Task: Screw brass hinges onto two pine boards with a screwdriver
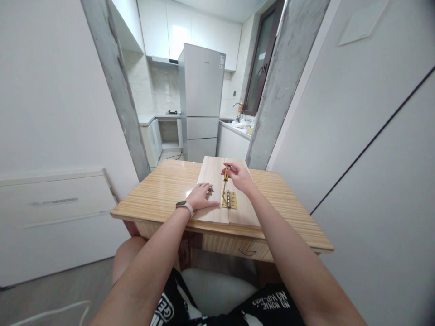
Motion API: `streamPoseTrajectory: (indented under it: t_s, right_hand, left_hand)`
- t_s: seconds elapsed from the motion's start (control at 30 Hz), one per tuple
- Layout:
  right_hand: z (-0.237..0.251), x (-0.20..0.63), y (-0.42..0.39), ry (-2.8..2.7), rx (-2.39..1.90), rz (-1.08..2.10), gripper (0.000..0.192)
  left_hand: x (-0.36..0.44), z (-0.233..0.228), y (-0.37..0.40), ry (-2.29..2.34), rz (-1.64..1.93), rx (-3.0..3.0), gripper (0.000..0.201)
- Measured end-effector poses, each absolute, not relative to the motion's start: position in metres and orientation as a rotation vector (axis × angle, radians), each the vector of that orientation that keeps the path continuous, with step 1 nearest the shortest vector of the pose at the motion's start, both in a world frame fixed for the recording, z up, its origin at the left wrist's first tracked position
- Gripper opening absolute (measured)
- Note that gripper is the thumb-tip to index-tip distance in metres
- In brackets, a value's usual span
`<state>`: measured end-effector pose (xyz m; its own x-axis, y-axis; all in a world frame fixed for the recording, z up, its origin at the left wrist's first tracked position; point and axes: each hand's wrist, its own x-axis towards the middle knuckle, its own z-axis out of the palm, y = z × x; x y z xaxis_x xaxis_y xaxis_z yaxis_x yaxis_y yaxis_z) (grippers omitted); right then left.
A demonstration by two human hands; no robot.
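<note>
My right hand [239, 176] grips a screwdriver [227, 173] by its yellow and black handle. Its shaft points down to the left leaf of a brass-coloured hinge [232, 199]. The hinge lies unfolded across the seam between two pale wooden boards [210, 171], one leaf on each. On the left board rests my left hand [200, 197], a watch on its wrist, fingers apart and thumb stretched to the hinge's edge. Small metal pieces, seemingly screws [210, 191], show by its fingertips. Whether the screwdriver tip sits in a screw is too small to tell.
The boards lie on a wood-grain table [152, 190] with a drawer [234, 246] at its near side. White walls flank the table. Beyond it stand a grey refrigerator [203, 86], a counter with a sink tap [238, 108], and a dark-framed window [260, 63].
</note>
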<state>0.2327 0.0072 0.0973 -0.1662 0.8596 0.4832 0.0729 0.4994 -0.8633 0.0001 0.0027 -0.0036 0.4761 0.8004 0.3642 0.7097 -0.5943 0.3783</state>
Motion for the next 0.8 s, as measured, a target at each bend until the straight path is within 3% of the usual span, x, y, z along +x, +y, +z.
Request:
streamPoseTrajectory:
  t_s: [0.3, 0.57, 0.8]
  right_hand:
    - [0.098, 0.226, -0.006, -1.549, -0.999, 0.597, 0.020]
    - [0.098, 0.203, -0.028, -1.533, -1.208, 0.191, 0.023]
    - [0.098, 0.222, -0.009, -1.646, -0.926, 0.609, 0.038]
  left_hand:
    - [0.000, -0.003, 0.001, 1.308, 0.782, 2.545, 0.104]
    - [0.001, -0.002, 0.000, 1.305, 0.796, 2.551, 0.102]
    - [0.001, -0.002, 0.001, 1.314, 0.786, 2.559, 0.104]
